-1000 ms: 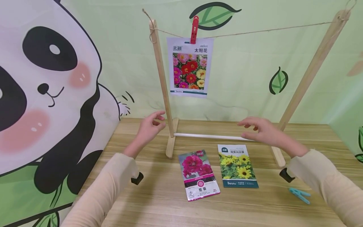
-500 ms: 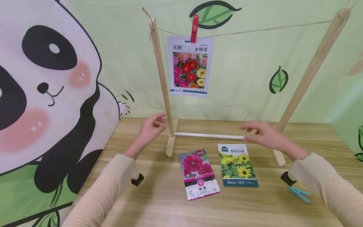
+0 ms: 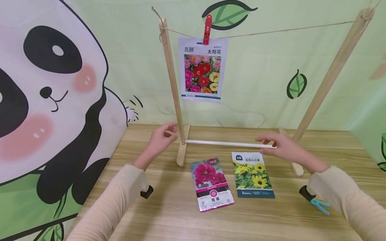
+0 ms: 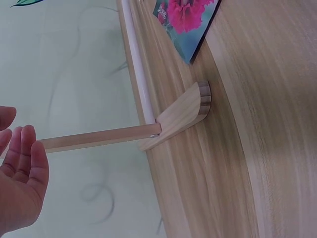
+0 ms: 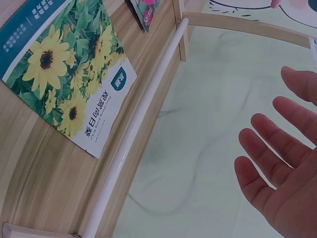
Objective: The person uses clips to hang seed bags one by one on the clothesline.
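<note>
My left hand (image 3: 161, 140) hovers just left of the stand's left wooden post (image 3: 173, 80), its fingers loosely bent around nothing. On the other side, my right hand (image 3: 280, 144) hangs over the white crossbar (image 3: 223, 144), and the right wrist view shows its fingers relaxed and spread. A seed packet with red, pink and yellow flowers (image 3: 202, 73) hangs from the twine (image 3: 271, 31) by a red clothespin (image 3: 207, 29). Below on the table lie a magenta-flower seed packet (image 3: 211, 184) and a sunflower seed packet (image 3: 252, 174), side by side.
A light blue clothespin (image 3: 320, 206) lies at the right, partly behind the black strap piece under my right sleeve. The right wooden post (image 3: 331, 73) leans outward in view. Behind the wooden table (image 3: 156, 214) stands a green panda-print backdrop (image 3: 256, 77).
Both hands drift slightly lower in the head view, the right one also a little to the right. The packets, clothespins and stand stay in place.
</note>
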Tool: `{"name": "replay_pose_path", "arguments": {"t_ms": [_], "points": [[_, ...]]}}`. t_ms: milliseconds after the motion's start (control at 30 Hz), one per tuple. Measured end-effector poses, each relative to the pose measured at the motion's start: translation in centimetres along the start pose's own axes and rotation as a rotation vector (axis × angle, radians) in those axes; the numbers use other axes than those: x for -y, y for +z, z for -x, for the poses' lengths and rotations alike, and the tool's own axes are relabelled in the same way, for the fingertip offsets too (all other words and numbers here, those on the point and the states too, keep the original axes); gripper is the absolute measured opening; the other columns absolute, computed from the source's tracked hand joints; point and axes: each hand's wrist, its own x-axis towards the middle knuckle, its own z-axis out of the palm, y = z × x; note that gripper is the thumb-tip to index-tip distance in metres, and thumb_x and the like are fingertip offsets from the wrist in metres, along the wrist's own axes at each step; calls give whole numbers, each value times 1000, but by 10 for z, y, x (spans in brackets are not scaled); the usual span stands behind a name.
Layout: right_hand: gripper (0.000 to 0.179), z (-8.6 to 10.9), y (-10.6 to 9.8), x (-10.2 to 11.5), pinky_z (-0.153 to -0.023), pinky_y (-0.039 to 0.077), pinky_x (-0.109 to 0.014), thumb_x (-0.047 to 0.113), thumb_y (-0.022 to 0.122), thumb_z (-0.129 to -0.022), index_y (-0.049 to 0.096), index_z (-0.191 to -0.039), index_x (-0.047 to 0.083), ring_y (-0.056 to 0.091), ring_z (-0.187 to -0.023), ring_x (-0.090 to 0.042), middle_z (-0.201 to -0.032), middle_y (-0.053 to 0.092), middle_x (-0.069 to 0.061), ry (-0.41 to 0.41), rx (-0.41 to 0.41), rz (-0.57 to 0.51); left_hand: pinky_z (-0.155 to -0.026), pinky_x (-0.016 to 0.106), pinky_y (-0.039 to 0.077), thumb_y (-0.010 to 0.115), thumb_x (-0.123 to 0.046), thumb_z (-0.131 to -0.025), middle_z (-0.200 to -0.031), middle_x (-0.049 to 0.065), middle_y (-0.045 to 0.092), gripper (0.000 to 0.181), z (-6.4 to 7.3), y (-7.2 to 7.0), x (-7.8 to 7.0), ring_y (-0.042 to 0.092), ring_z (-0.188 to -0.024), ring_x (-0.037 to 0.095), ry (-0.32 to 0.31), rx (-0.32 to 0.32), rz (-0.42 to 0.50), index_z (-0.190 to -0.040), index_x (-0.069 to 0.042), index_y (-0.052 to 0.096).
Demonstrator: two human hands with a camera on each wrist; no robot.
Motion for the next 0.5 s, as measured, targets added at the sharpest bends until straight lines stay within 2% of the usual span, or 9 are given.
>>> {"name": "replay_pose_path", "arguments": {"t_ms": [267, 500], "points": [[35, 3, 4, -4, -68, 47, -23, 15, 64, -80, 58, -112, 1, 54, -91, -21, -108, 60, -14, 2, 2, -51, -61, 24, 46, 57, -5, -82, -104, 16, 57, 40, 2, 4, 5, 56, -80, 25, 8, 11, 13, -122, -4, 51], [35, 6, 9, -8, -68, 44, -24, 18, 61, -82, 57, -113, 2, 52, -91, -17, -111, 59, -14, 25, 29, -84, -62, 25, 47, 57, -4, -81, -104, 18, 57, 41, 5, 8, 11, 57, -81, 28, 9, 25, 23, -121, -2, 51]]}}
